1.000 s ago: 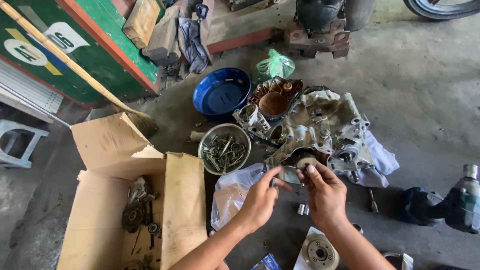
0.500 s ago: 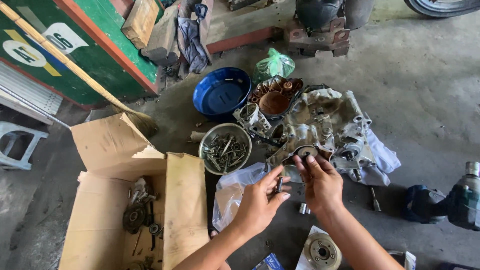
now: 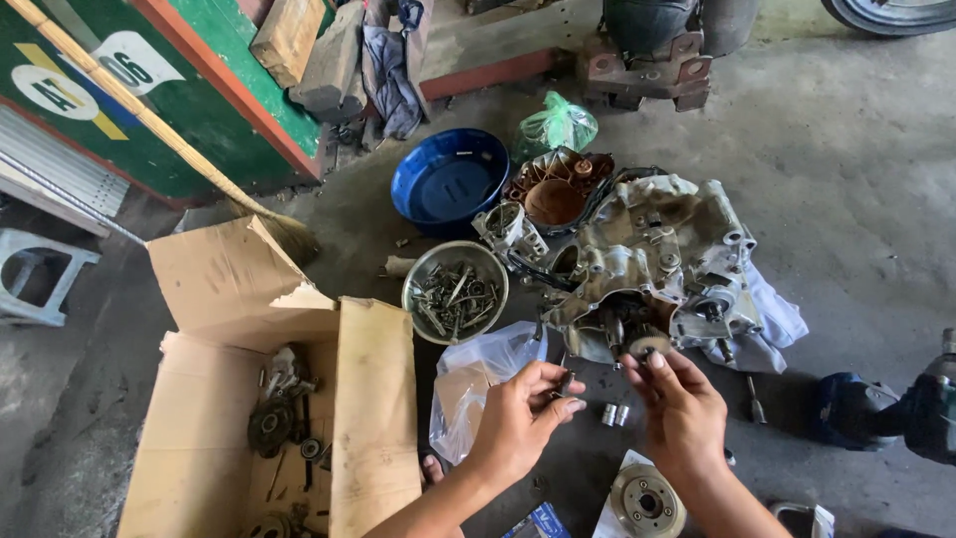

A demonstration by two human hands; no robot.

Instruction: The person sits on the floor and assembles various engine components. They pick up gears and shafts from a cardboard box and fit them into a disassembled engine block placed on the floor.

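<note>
Head view: small gear (image 3: 649, 346) at right hand (image 3: 683, 410) fingertips.

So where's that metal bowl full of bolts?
The metal bowl sits on the floor at the middle of the head view, between the cardboard box and the engine case, below the blue basin.

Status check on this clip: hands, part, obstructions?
Left hand pinches small dark pin. Right hand grips round gear at engine case. Two small sleeves lie between hands.

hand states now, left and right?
Left hand: closed on a small dark metal part, pinched in the fingertips.
Right hand: fingers curled up at the engine case; whether it grips anything cannot be told.
</note>
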